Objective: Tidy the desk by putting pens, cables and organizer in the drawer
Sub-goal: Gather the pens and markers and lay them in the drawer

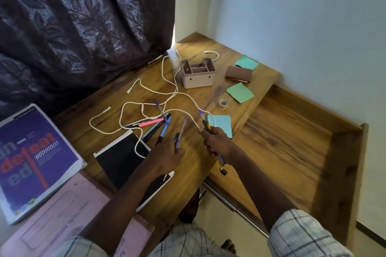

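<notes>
**Both hands gripping pens over a cluttered desk**

At the lower left of the frame a purple book [35, 158] is showing large red and grey letters reading "defeat" and "ed"; the smaller print is too blurred to read. No writing is showing on the other things.

The left hand [167, 155], at the centre, is closing its fingers around a pen [181, 131] with a blue tip pointing up the frame. The right hand [215, 142], just to its right, is clenching a bundle of pens [205, 124], their ends sticking out above and below the fist. Whether it is also touching the white cable [158, 89] running beside it, I cannot tell.

More loose pens [155, 124] are lying in a heap left of the hands, with the cable looping over and around them across the middle of the desk [208, 173]. The beige organizer [197, 75] is standing upright toward the top centre. The drawer [292, 148] is standing open at the right, below the desk edge, with a small black object [223, 171] lying at its near left corner.
</notes>
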